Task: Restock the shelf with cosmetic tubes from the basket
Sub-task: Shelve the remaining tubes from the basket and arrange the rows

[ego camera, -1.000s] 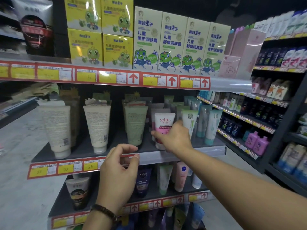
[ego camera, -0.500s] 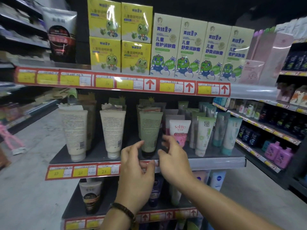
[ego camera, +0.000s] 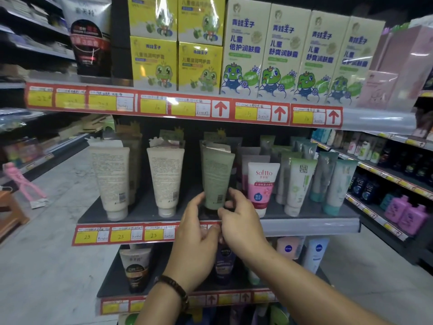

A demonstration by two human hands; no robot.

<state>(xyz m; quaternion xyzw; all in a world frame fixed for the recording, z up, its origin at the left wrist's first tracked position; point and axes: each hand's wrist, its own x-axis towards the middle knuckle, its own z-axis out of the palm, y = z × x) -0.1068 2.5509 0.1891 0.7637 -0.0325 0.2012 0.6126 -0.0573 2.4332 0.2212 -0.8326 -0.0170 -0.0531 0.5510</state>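
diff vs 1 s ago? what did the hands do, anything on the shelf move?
The right hand came off the pink Softto tube and moved left to the base of the green tube. The left hand rose from the shelf edge to that tube's other side. Whether either hand grips it is unclear. Both tubes stand upright where they stood.

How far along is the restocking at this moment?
Done: the middle shelf already carries rows of upright tubes, including the Softto tube. In hand: the left hand and right hand pinch the green tube near its cap at the shelf front. Left: unclear, since the basket is out of view.
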